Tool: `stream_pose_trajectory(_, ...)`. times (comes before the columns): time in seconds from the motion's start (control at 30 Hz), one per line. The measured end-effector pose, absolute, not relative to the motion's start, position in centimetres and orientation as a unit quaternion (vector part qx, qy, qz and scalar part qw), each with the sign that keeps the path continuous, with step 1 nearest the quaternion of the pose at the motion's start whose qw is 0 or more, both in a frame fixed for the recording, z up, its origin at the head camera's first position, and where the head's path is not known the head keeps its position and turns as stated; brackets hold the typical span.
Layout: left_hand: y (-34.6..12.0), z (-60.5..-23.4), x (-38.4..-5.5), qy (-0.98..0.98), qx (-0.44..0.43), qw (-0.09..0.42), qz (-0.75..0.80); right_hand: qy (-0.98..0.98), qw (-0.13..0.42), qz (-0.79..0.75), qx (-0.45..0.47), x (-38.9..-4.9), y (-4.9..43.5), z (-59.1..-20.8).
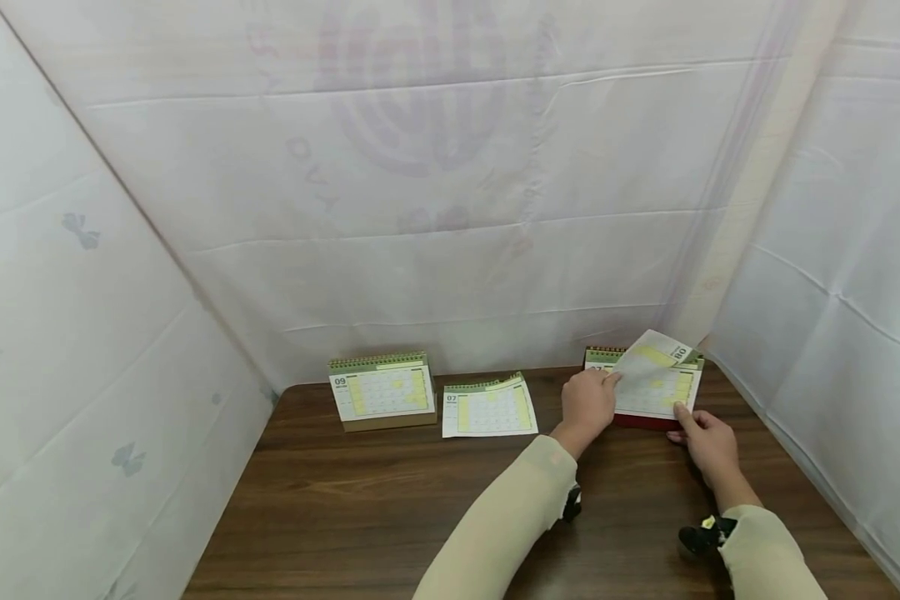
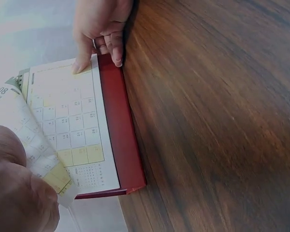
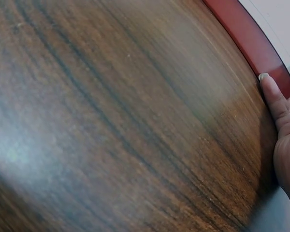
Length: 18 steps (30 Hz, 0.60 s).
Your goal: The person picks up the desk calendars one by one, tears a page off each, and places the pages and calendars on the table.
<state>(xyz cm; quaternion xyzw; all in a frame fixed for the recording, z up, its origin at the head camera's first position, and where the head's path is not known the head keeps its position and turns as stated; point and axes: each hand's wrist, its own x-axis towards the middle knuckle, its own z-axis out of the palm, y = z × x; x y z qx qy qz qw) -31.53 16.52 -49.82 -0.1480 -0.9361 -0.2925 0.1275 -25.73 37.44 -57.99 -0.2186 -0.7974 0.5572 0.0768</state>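
A desk calendar with a red base and a spiral binding stands at the table's far right. My left hand pinches the lower edge of its page marked 08, which slants away from the sheet beneath. Whether that page is still fixed to the binding I cannot tell. My right hand grips the calendar's lower right corner. Its thumb presses on the sheet, and a finger touches the red base. Most of this hand lies outside the right wrist view.
Left of the hands, a sheet marked 07 with a ragged top edge lies on the brown wooden table. Farther left stands another calendar, marked 09, on a tan base. White fabric walls enclose the back and sides.
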Motion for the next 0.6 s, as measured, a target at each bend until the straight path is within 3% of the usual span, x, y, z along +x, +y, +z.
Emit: stream_pose_trajectory(0.6,16.58,-49.45,-31.37,-0.925,-0.096,0.083,-0.359,-0.799,0.073,0.556,-0.22,-25.53,37.37,-57.77)
